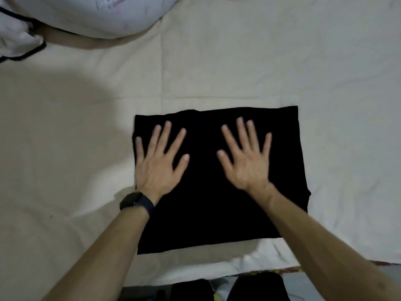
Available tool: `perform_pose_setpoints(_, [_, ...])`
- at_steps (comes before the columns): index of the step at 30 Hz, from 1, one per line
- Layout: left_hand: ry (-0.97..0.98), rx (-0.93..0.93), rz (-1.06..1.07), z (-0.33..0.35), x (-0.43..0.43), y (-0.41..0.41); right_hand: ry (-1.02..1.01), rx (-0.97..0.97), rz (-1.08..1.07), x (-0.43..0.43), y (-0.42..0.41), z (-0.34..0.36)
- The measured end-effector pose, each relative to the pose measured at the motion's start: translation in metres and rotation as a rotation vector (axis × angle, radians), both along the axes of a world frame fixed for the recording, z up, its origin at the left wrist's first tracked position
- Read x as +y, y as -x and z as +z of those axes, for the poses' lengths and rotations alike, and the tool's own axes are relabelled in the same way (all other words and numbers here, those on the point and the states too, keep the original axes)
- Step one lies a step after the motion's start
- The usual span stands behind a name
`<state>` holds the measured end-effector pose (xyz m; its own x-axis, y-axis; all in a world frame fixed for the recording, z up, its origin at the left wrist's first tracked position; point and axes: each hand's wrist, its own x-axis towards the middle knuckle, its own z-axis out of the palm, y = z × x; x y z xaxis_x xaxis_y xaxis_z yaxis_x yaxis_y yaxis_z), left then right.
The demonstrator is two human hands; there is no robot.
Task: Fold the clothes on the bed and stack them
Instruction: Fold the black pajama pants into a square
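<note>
Cloth (206,198), black and folded into a rough rectangle, lies flat on the bed (217,72), in the near middle of our view and close to the bed's near edge. We see both hands resting on its far half, palms down. The left hand (159,166) sits by the cloth's left edge, its little finger almost at that edge. The right hand (246,164) sits right of centre, well inside the right edge. The hands are apart, with a strip of bare cloth between the thumbs. The fingers (166,133) of both are straight and spread wide, flat against the cloth, gripping nothing. A dark band (135,202) wraps the left wrist. The cloth's far edge runs fairly straight; its near right corner is hidden under the right forearm (325,246). The bed is pale and creased. At the far left corner we see a pale pillow (86,14), and just beside it, at the left border, white fabric (15,38) with black edging, well apart from the cloth. Below the bed's near edge dark shapes (258,287) show; we cannot tell what they are.
</note>
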<state>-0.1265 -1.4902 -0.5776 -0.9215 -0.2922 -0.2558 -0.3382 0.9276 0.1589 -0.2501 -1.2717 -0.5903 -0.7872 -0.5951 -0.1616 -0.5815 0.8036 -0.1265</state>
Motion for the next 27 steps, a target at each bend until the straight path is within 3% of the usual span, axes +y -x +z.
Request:
perform_pose_setpoints(6, [0.047,-0.024,0.150,0.007,-0.009,-0.003,-0.045,0.010,-0.356,0.059,0.058,0.009])
perform_pose_setpoints(8, [0.015,0.008,0.111,0.013,0.016,0.003,-0.019,0.017,-0.286,0.057,0.038,0.017])
perform_pose_setpoints(11, [-0.050,-0.021,0.039,0.015,0.037,0.003,-0.035,-0.016,-0.002,0.061,0.007,0.018])
perform_pose_setpoints(17, [-0.083,-0.182,0.387,0.024,0.041,-0.023,-0.113,-0.047,-0.219,0.167,0.032,0.016])
perform_pose_setpoints(19, [-0.062,-0.155,0.320,0.034,0.079,-0.022,-0.128,-0.028,-0.238,0.198,0.034,0.020])
perform_pose_setpoints(23, [-0.107,-0.062,-0.043,0.037,0.196,-0.013,-0.081,-0.117,-0.326,0.255,0.023,0.024])
perform_pose_setpoints(27, [-0.157,-0.126,-0.314,0.027,0.293,-0.004,-0.073,-0.201,-0.307,0.293,0.007,0.021])
